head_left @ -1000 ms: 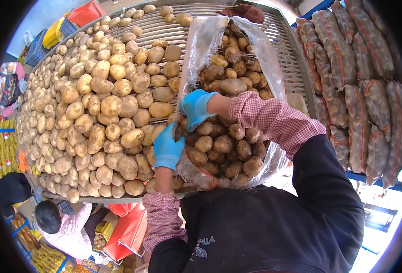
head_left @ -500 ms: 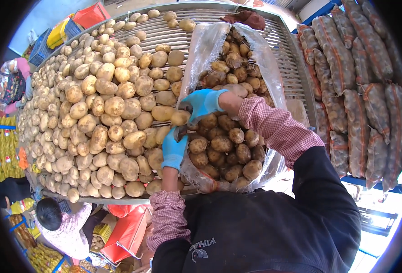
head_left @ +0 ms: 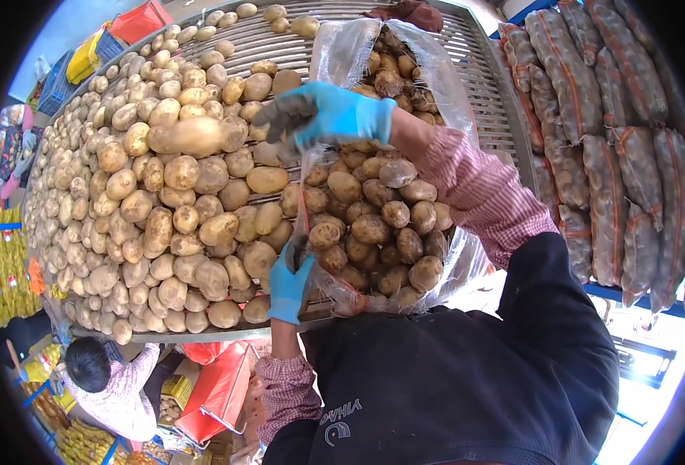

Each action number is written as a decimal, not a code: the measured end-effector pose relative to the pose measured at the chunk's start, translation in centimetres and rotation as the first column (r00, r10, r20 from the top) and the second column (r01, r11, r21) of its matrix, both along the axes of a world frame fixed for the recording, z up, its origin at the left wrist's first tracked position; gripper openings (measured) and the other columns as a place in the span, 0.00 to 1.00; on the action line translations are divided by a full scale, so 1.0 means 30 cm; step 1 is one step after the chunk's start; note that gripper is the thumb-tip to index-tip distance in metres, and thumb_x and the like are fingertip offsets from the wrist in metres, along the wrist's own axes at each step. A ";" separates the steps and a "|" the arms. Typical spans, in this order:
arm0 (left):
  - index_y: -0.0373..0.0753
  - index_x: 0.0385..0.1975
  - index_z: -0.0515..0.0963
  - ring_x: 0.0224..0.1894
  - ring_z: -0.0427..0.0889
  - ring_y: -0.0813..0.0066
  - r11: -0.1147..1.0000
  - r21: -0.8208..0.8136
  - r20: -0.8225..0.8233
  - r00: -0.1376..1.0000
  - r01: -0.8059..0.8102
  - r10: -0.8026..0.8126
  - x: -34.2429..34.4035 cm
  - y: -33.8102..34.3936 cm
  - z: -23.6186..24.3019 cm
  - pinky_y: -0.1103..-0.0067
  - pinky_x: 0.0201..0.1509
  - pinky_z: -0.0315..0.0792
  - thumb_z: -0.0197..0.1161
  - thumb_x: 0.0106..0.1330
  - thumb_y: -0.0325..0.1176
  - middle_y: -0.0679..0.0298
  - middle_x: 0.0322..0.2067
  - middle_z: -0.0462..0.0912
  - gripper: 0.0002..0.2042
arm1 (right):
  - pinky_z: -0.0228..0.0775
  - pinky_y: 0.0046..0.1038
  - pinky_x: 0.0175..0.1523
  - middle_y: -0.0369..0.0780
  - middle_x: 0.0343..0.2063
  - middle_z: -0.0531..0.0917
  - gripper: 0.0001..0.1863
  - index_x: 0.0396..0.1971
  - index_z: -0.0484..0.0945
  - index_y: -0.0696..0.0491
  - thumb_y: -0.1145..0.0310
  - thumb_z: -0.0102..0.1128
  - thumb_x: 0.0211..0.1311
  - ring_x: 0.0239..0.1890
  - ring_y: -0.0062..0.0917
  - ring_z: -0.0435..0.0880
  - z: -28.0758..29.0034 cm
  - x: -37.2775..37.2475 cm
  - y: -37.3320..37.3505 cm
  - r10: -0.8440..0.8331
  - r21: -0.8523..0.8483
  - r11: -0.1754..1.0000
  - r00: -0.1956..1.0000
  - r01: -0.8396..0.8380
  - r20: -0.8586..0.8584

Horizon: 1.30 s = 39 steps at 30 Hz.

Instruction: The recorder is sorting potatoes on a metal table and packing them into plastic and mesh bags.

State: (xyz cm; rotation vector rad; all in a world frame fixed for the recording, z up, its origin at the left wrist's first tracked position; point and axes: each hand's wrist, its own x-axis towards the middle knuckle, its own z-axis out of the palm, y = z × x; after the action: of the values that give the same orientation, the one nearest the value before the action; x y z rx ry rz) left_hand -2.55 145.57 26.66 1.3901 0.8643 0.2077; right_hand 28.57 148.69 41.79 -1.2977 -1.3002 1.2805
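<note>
My right hand, in a blue glove with grey fingers, is raised over the bag's left side, fingers apart and holding nothing. Left of it a motion-blurred potato is above the pale potato pile. My left hand, gloved alike, grips the near left edge of the translucent bag, beside the pile. Inside the open bag lie darker potatoes. The slatted metal table carries both pile and bag.
Filled mesh sacks are stacked along the right. A dark red cloth lies at the table's far edge. A co-worker in pink is at lower left, beside a red folding chair; another person is at the far left.
My right hand has risen away from my left and opened; a potato appears blurred to its left over the pile. My left hand has moved slightly down toward me.
</note>
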 end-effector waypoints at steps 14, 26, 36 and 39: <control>0.29 0.68 0.68 0.55 0.79 0.72 0.932 -0.311 0.178 0.952 -0.187 0.251 -0.028 -0.071 -0.001 0.79 0.58 0.76 0.64 0.61 0.17 0.58 0.60 0.77 0.31 | 0.81 0.43 0.50 0.46 0.47 0.86 0.30 0.56 0.84 0.42 0.60 0.71 0.47 0.44 0.45 0.87 -0.123 -0.136 -0.233 0.300 -0.262 0.954 0.513 -0.147 0.804; 0.30 0.42 0.85 0.35 0.77 0.84 0.928 -0.340 -0.080 0.988 -0.150 0.131 -0.076 -0.063 -0.029 0.83 0.39 0.71 0.70 0.69 0.28 0.70 0.34 0.83 0.08 | 0.78 0.41 0.51 0.42 0.40 0.85 0.19 0.47 0.87 0.46 0.64 0.73 0.53 0.46 0.41 0.85 0.042 -0.010 -0.701 -0.009 -0.071 0.995 0.768 0.070 0.641; 0.37 0.31 0.83 0.22 0.77 0.86 0.956 -0.260 0.025 0.990 0.138 -0.136 0.028 -0.023 0.034 0.84 0.23 0.70 0.66 0.72 0.31 0.72 0.24 0.82 0.07 | 0.66 0.48 0.69 0.39 0.48 0.86 0.19 0.47 0.87 0.45 0.62 0.70 0.53 0.62 0.37 0.78 0.041 -0.135 -1.113 -0.177 0.061 0.962 0.442 0.265 0.880; 0.38 0.33 0.82 0.16 0.79 0.80 0.908 -0.396 0.032 0.990 0.139 -0.137 0.036 -0.014 0.062 0.82 0.15 0.71 0.66 0.73 0.35 0.67 0.22 0.84 0.08 | 0.62 0.48 0.72 0.37 0.42 0.86 0.18 0.43 0.87 0.46 0.58 0.72 0.51 0.58 0.35 0.79 0.024 -0.143 -1.175 -0.162 0.045 0.960 0.415 0.277 0.895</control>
State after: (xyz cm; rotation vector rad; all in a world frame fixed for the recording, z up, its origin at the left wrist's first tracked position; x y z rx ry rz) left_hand -1.46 145.16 28.51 1.0610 0.7510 -0.0741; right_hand 24.29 113.43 42.52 -2.3245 -1.6582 0.3777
